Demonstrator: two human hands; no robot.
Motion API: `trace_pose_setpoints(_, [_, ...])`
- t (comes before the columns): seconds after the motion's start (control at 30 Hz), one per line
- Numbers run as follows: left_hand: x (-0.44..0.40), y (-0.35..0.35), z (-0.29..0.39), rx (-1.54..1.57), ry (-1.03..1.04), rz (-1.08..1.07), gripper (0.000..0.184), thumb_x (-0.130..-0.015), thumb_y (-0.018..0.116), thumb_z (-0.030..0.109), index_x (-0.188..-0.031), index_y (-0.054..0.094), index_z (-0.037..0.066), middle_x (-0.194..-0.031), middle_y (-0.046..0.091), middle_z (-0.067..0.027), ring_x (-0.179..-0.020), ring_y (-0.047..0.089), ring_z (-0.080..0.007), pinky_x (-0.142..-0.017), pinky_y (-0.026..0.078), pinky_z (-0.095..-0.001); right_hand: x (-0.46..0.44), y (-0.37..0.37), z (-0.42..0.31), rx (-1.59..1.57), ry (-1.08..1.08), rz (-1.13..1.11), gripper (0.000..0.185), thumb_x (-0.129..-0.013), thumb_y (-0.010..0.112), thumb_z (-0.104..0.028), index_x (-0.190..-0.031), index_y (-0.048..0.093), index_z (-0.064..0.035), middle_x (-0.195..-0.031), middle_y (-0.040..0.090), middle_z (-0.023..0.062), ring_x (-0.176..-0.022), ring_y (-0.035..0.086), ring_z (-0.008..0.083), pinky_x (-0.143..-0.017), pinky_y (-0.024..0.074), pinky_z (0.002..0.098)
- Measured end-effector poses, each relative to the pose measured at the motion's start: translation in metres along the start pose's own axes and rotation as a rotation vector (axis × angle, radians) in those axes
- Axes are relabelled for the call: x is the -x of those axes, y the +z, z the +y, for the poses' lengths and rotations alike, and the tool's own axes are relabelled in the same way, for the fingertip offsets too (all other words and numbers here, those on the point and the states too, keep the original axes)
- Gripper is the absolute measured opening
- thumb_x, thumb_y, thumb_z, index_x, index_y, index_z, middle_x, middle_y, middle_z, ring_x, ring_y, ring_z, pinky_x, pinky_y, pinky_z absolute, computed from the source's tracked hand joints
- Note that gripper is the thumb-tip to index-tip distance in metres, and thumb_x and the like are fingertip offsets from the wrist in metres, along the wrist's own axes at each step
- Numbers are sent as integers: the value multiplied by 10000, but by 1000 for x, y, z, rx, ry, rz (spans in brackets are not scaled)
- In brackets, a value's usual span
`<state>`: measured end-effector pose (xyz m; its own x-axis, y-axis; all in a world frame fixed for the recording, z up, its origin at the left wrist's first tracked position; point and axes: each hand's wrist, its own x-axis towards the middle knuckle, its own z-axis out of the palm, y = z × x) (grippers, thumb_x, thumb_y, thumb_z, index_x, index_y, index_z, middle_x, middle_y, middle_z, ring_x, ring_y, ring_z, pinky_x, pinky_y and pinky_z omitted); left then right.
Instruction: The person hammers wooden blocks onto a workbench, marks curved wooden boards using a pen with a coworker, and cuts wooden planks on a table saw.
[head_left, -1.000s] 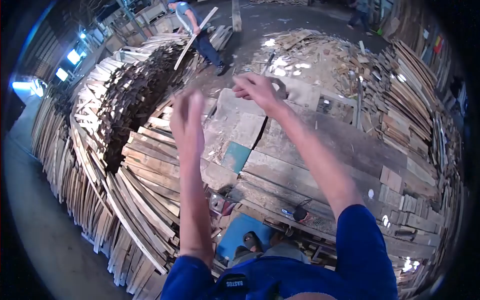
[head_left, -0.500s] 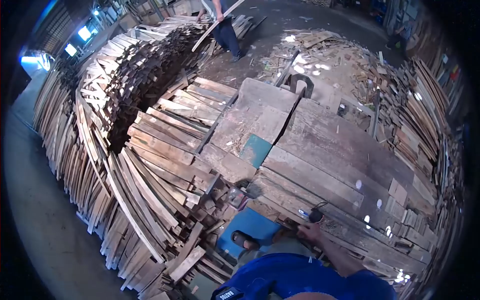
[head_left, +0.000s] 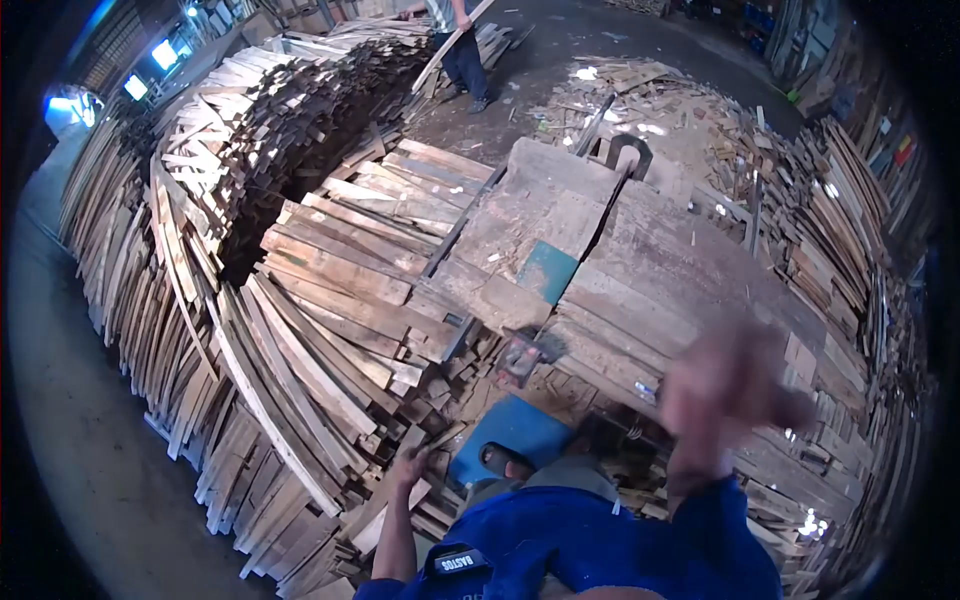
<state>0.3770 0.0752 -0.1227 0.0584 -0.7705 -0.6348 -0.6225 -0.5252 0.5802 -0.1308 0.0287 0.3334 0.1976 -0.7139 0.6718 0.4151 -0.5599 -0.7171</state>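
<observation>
My right hand [head_left: 728,385] is raised above the right side of the plank-topped table [head_left: 680,240]. It is smeared by motion, so its fingers and anything in them cannot be made out. Low beside my body, my left hand [head_left: 410,466] is near the ends of loose wood pieces [head_left: 380,515], left of a blue board [head_left: 515,430]. Its fingers look partly curled, but their grip is unclear. A green square [head_left: 547,271] lies on the table next to a long dark slot, with a dark curved metal piece [head_left: 629,155] at the slot's far end.
Stacked wooden strips [head_left: 340,255] lie left of the table, with a tall curved pile [head_left: 210,190] beyond. Scrap wood [head_left: 690,110] covers the floor behind. At the top, a person [head_left: 462,55] holds a long strip. A small red and grey object [head_left: 520,360] sits near the table's front edge.
My right hand has risen from the table's front edge into a blur. My left hand has come into view at lower left. The view has shifted, and the person at the back holds the strip differently.
</observation>
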Motion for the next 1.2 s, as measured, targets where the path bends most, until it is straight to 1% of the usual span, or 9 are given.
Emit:
trace_pose_setpoints(0.23, [-34, -8, -82, 86, 111, 48, 521, -992, 663, 377, -1278, 655, -59, -976, 738, -125, -806, 676, -163, -718, 539, -322, -44, 79, -35, -434, -209, -425, 287, -1023, 627, -285, -1020, 718, -13, -1002, 743, 170, -790, 714, 251, -768, 621, 391])
trace_pose_setpoints(0.43, [74, 32, -182, -72, -310, -14, 505, -926, 691, 461, -1122, 746, -1, -959, 755, -196, -955, 735, -314, -823, 551, -427, -71, 76, 59, -704, 215, -271, 261, -992, 667, -263, -966, 739, -14, -935, 753, 175, -707, 715, 277, -725, 640, 409])
trace_pose_setpoints(0.5, [105, 49, -224, -152, -206, -97, 487, -927, 690, 479, -1058, 767, 17, -940, 752, -205, -946, 729, -333, -824, 552, -420, -63, 70, 147, -93, 314, -19, 343, -968, 716, -344, -1134, 707, -45, -1107, 723, 187, -964, 702, 237, -872, 584, 382])
trace_pose_setpoints(0.53, [132, 43, -195, 29, -554, -78, 494, -964, 630, 509, -1072, 763, 45, -966, 748, -211, -998, 712, -383, -839, 550, -436, -57, 65, 194, 338, 432, 37, 388, -964, 722, -362, -1193, 703, -49, -1210, 705, 188, -1073, 691, 215, -945, 550, 369])
trace_pose_setpoints(0.63, [159, 85, -247, 85, -510, 2, 487, -983, 610, 510, -1043, 753, 48, -935, 734, -225, -959, 708, -389, -825, 549, -447, 45, -11, 370, 1218, 902, -153, 599, -950, 676, -459, -1302, 651, 26, -1296, 653, 277, -1239, 621, 386, -1062, 464, 461])
trace_pose_setpoints(0.93, [137, 94, -264, 287, -383, 9, 462, -980, 593, 463, -1016, 738, 26, -1049, 737, -202, -966, 693, -396, -838, 547, -470, 127, -24, 450, 1445, 955, -321, 677, -950, 634, -547, -1323, 633, 19, -1320, 644, 269, -1226, 608, 423, -1038, 476, 486])
trace_pose_setpoints(1.03, [90, 40, -229, 307, -459, -99, 540, -954, 590, 521, -1040, 732, 7, -1052, 735, -239, -1006, 701, -394, -914, 523, -481, 99, -31, 444, 1379, 1077, -434, 608, -966, 624, -531, -1260, 676, -1, -1215, 698, 248, -1121, 665, 414, -972, 506, 485])
trace_pose_setpoints(1.13, [5, 49, -293, 101, -220, -34, 551, -932, 641, 494, -1087, 737, -26, -1058, 740, -260, -1036, 715, -350, -903, 539, -453, 99, -34, 454, 1354, 1113, -404, 553, -986, 605, -519, -1168, 721, -10, -1106, 722, 248, -1028, 690, 422, -915, 516, 487])
trace_pose_setpoints(1.2, [-25, 1, -260, 259, -294, 109, 630, -919, 616, 587, -1059, 742, -14, -1141, 705, -295, -1115, 666, -443, -949, 525, -486, 104, -25, 466, 1498, 1125, -474, 528, -1009, 582, -504, -1006, 734, 1, -985, 716, 240, -953, 688, 426, -851, 514, 468])
